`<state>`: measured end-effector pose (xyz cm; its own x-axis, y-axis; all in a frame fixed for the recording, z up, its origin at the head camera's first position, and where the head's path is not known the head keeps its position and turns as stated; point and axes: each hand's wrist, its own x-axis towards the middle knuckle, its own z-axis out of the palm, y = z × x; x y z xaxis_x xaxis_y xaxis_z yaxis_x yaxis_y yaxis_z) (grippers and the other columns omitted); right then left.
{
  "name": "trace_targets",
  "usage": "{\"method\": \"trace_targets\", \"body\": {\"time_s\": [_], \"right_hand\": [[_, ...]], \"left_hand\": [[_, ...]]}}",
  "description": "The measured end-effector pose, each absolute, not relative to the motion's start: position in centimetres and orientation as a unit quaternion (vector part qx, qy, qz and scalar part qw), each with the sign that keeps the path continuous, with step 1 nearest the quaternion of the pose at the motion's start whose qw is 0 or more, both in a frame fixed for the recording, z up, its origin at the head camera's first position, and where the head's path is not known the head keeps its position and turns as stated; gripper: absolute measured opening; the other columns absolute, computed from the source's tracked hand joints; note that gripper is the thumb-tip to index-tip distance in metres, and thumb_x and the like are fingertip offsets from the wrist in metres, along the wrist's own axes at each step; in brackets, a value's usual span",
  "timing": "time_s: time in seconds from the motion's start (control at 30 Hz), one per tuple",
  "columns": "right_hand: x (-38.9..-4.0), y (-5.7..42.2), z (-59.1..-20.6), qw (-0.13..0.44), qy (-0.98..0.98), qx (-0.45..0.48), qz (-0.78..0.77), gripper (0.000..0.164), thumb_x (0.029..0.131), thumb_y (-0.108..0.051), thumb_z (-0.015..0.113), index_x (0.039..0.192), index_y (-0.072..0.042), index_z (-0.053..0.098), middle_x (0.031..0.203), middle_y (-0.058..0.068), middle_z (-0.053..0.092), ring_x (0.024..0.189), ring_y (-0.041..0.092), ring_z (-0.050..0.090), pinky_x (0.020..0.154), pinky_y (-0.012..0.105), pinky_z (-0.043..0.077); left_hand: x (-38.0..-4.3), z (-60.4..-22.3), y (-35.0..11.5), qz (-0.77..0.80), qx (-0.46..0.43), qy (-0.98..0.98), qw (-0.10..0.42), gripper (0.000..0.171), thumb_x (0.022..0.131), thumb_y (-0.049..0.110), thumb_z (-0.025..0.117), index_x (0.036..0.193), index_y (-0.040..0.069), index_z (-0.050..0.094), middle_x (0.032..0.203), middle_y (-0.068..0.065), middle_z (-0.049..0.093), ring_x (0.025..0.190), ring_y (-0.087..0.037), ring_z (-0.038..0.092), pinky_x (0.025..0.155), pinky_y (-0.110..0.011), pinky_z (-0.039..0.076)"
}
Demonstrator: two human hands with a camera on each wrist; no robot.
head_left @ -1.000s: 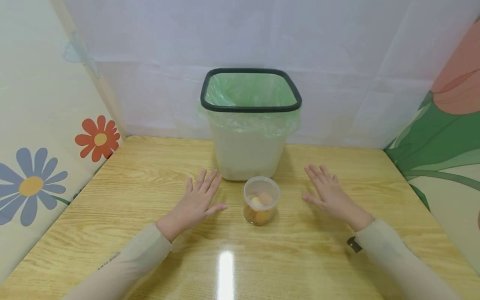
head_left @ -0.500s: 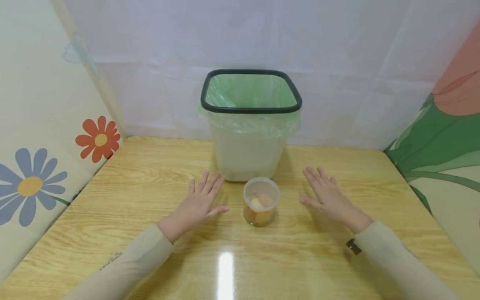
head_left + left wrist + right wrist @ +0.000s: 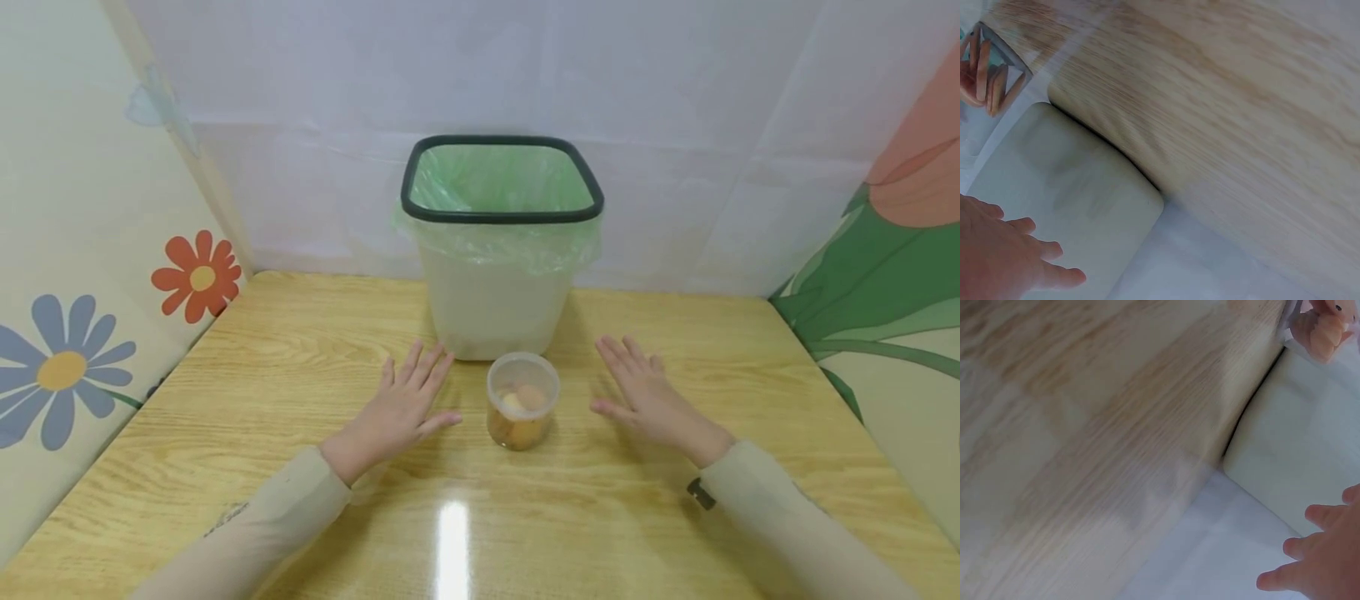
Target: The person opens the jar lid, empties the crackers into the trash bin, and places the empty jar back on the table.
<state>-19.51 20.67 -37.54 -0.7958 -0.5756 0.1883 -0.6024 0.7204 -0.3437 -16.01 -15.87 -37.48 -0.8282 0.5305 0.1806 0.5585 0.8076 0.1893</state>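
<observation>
Both hands are spread with straight fingers, palms down over the wooden table, one on each side of a small clear plastic tub [image 3: 522,357]. Tan and orange pieces [image 3: 525,402] lie inside the tub; what they are does not show. My left hand [image 3: 392,418] is left of the tub, thumb pointing toward it across a small gap. To the right, my right hand [image 3: 658,407] also keeps a gap from the tub. Neither hand holds anything. The left wrist view shows the left fingers [image 3: 1038,250] overlapping the bin; in the right wrist view the right fingers [image 3: 1310,547] reach toward it.
Just behind the tub stands a pale waste bin [image 3: 495,300] with a dark rim and a green plastic liner [image 3: 502,179]. A white sheet [image 3: 315,192] hangs behind the table [image 3: 322,308]. Flower-patterned panels [image 3: 75,208] border the sides.
The right hand has moved left and slightly nearer the tub. My left hand has shifted slightly to the right. Tub and bin stay in place.
</observation>
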Motion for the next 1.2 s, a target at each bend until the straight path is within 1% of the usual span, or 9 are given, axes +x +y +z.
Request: {"method": "trace_targets", "body": {"time_s": [0.13, 0.2, 0.27, 0.4, 0.57, 0.7, 0.87, 1.07, 1.2], "right_hand": [[-19.6, 20.5, -37.7, 0.027, -0.926, 0.32, 0.197, 0.084, 0.095, -0.037, 0.06, 0.152, 0.006, 0.015, 0.156, 0.028, 0.013, 0.141, 0.052, 0.003, 0.103, 0.074, 0.002], [-19.7, 20.5, -37.8, 0.025, -0.926, 0.321, 0.198, 0.084, 0.095, -0.038, 0.059, 0.151, 0.007, 0.015, 0.156, 0.028, 0.013, 0.141, 0.052, 0.003, 0.104, 0.074, 0.003], [-19.7, 20.4, -37.9, 0.025, -0.926, 0.323, 0.195, 0.085, 0.095, -0.041, 0.059, 0.151, 0.008, 0.016, 0.156, 0.028, 0.013, 0.141, 0.052, 0.003, 0.103, 0.074, 0.003], [-19.6, 20.3, -38.0, 0.026, -0.927, 0.326, 0.185, 0.085, 0.095, -0.043, 0.058, 0.15, 0.008, 0.017, 0.156, 0.028, 0.014, 0.14, 0.052, 0.005, 0.104, 0.074, 0.005], [-19.4, 20.0, -38.0, 0.03, -0.925, 0.331, 0.183, 0.085, 0.096, -0.043, 0.057, 0.151, 0.007, 0.017, 0.155, 0.028, 0.015, 0.14, 0.053, 0.006, 0.103, 0.074, 0.005], [-19.3, 19.8, -38.0, 0.026, -0.925, 0.331, 0.184, 0.085, 0.095, -0.042, 0.058, 0.151, 0.006, 0.015, 0.156, 0.028, 0.015, 0.141, 0.052, 0.005, 0.104, 0.074, 0.006], [-19.3, 19.7, -38.0, 0.021, -0.926, 0.33, 0.184, 0.086, 0.095, -0.043, 0.058, 0.152, 0.005, 0.014, 0.156, 0.027, 0.014, 0.141, 0.052, 0.005, 0.104, 0.073, 0.005], [-19.1, 19.5, -38.1, 0.017, -0.924, 0.33, 0.19, 0.086, 0.095, -0.042, 0.058, 0.153, 0.003, 0.013, 0.156, 0.027, 0.014, 0.141, 0.052, 0.004, 0.104, 0.073, 0.004], [-19.1, 19.4, -38.1, 0.019, -0.924, 0.331, 0.193, 0.085, 0.095, -0.041, 0.059, 0.152, 0.005, 0.015, 0.156, 0.027, 0.015, 0.141, 0.051, 0.004, 0.104, 0.074, 0.004]], "left_hand": [[-16.0, -37.5, -15.9, -0.117, -0.289, -0.948, 0.06, 0.086, 0.097, 0.061, 0.034, 0.151, -0.005, 0.02, 0.157, -0.026, 0.014, 0.142, -0.049, 0.004, 0.104, -0.075, 0.009], [-16.0, -37.5, -15.9, -0.117, -0.29, -0.948, 0.058, 0.088, 0.097, 0.063, 0.03, 0.151, -0.005, 0.02, 0.157, -0.026, 0.014, 0.142, -0.048, 0.004, 0.104, -0.075, 0.009], [-16.0, -37.5, -15.8, -0.119, -0.29, -0.948, 0.054, 0.087, 0.097, 0.062, 0.032, 0.152, -0.005, 0.02, 0.157, -0.026, 0.013, 0.142, -0.048, 0.004, 0.104, -0.075, 0.008], [-16.1, -37.5, -15.7, -0.118, -0.288, -0.949, 0.049, 0.084, 0.098, 0.056, 0.042, 0.152, -0.004, 0.019, 0.158, -0.025, 0.012, 0.143, -0.047, 0.002, 0.104, -0.074, 0.009], [-16.1, -37.5, -15.7, -0.11, -0.291, -0.949, 0.052, 0.083, 0.098, 0.053, 0.045, 0.152, -0.005, 0.02, 0.157, -0.026, 0.013, 0.142, -0.049, 0.005, 0.104, -0.074, 0.012], [-16.2, -37.6, -15.7, -0.111, -0.291, -0.949, 0.052, 0.082, 0.098, 0.051, 0.048, 0.151, -0.005, 0.02, 0.157, -0.027, 0.013, 0.142, -0.05, 0.006, 0.104, -0.074, 0.01], [-16.3, -37.7, -15.6, -0.111, -0.292, -0.948, 0.05, 0.083, 0.098, 0.057, 0.04, 0.151, -0.004, 0.021, 0.156, -0.027, 0.014, 0.142, -0.048, 0.005, 0.105, -0.074, 0.008], [-16.3, -37.7, -15.5, -0.108, -0.296, -0.948, 0.05, 0.084, 0.098, 0.059, 0.037, 0.152, -0.003, 0.021, 0.157, -0.027, 0.014, 0.143, -0.048, 0.004, 0.105, -0.073, 0.008], [-16.3, -37.8, -15.4, -0.105, -0.298, -0.947, 0.053, 0.086, 0.097, 0.063, 0.029, 0.152, -0.003, 0.021, 0.157, -0.026, 0.014, 0.143, -0.048, 0.005, 0.105, -0.073, 0.01]]}}
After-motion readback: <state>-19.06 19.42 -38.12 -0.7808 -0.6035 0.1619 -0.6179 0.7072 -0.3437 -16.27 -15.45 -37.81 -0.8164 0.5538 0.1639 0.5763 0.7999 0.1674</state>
